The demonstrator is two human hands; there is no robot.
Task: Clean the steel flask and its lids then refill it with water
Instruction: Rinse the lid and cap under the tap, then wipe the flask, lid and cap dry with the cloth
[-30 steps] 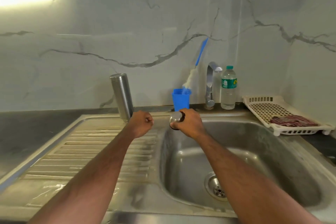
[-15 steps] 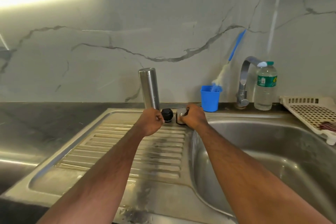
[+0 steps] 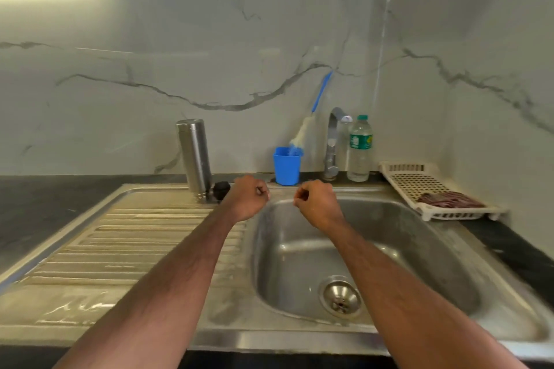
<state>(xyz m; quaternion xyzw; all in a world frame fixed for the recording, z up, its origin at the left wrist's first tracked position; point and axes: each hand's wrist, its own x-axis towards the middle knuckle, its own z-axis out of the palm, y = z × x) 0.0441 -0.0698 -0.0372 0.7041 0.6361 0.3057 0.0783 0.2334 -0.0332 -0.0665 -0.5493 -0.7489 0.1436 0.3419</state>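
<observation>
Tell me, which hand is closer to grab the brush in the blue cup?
Probably the right hand: it hovers just below the blue cup holding the brush, while the left hand sits farther left, nearer the flask.

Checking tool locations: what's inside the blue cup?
A brush stands in the blue cup, bristle end down, blue handle leaning right against the wall. The cup's opaque wall hides the bristle tip and anything else inside, water included.

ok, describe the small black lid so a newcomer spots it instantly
Start at the steel sink and move left to the drainboard's back edge. The tall steel flask stands there; the black lid sits at its base, on its right. It is the only small, dark, squat thing there.
</observation>
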